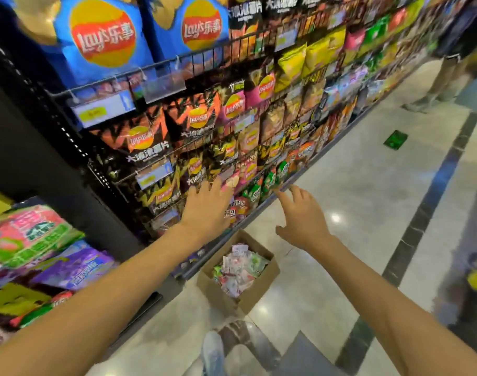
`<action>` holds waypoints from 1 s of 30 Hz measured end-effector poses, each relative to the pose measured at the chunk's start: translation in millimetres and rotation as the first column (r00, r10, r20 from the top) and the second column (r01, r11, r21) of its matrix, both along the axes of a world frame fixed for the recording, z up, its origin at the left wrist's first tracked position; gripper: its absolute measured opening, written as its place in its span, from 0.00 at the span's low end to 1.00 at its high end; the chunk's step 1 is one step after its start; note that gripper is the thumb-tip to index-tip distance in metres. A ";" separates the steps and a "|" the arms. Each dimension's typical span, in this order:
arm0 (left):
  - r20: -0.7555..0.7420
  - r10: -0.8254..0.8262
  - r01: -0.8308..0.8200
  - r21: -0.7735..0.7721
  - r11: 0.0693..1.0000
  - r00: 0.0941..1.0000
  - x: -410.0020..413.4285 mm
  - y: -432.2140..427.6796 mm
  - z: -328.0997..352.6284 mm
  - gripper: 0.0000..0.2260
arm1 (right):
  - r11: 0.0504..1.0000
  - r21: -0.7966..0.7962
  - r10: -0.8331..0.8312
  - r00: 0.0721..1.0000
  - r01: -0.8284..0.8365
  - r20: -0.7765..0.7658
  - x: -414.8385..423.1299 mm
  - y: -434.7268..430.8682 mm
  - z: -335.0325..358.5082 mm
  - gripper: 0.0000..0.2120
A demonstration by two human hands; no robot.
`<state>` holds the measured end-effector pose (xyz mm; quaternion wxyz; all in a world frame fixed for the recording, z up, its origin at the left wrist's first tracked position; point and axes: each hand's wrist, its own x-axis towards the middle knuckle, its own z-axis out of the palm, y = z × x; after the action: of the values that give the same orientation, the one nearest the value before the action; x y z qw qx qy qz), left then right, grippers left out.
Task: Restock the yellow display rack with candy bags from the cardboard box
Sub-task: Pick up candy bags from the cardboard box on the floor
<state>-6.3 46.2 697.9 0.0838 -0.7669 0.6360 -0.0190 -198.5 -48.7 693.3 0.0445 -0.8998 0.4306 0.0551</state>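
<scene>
- I see both arms stretched fwd over the aisle floor (354, 207), palms down.
- L hand (207, 210): fingers spread, nothing held, hovering in front of the low chip bags (161, 191) on the black wire shelving (177, 63) at left; can't tell if it touches them.
- R hand (303, 221): released, fingers loosely splayed, index pointing far-left toward the shelf's bottom edge; empty.
- Cardboard box (261, 287): on the floor near the shelf base, below and between the 2 hands, flaps open, upright.
- Candy bags (240, 270): piled inside the box, pink/white/green wrappers, blurry.
- Near left: a lower shelf w/ pink, green, purple packs (33, 234).
- Far right: another person's legs (443, 82); green floor sticker (395, 140) well apart from the box.
- Yellow rack: can't pick it out for sure.
</scene>
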 end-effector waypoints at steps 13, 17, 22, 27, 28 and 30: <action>-0.138 0.073 -0.020 0.354 0.935 0.988 39.3 -51.7 -340.7 0.25 | 0.908 0.404 -0.062 0.990 0.107 -0.123 35.2 -60.3 -326.1 0.38; -0.149 0.057 0.004 0.383 0.924 0.987 34.9 -74.2 -512.5 0.30 | 0.904 0.417 -0.041 0.991 0.090 -0.126 37.1 -89.7 -493.5 0.39; -0.146 -0.020 0.074 0.378 0.923 0.989 32.2 -100.3 -694.8 0.33 | 0.953 0.303 0.039 0.985 0.013 -0.166 48.7 -128.1 -665.6 0.37; -0.055 -0.170 0.178 0.264 0.948 0.984 29.6 -119.3 -797.7 0.36 | 0.964 0.264 0.048 0.973 0.014 -0.227 61.0 -148.7 -747.2 0.33; -0.042 -0.183 0.187 0.287 0.940 0.982 29.3 -121.5 -811.7 0.37 | 0.971 0.240 0.053 0.970 0.005 -0.237 61.5 -150.5 -755.1 0.33; -0.039 -0.180 0.183 0.305 0.935 0.983 29.1 -125.1 -832.2 0.39 | 0.984 0.176 0.034 0.974 0.006 -0.225 61.5 -154.1 -766.0 0.29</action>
<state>22.8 -78.9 -134.2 0.1966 -0.6826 0.6997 0.0764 -137.0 -202.8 -72.7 0.0736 -0.8832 0.4198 0.1957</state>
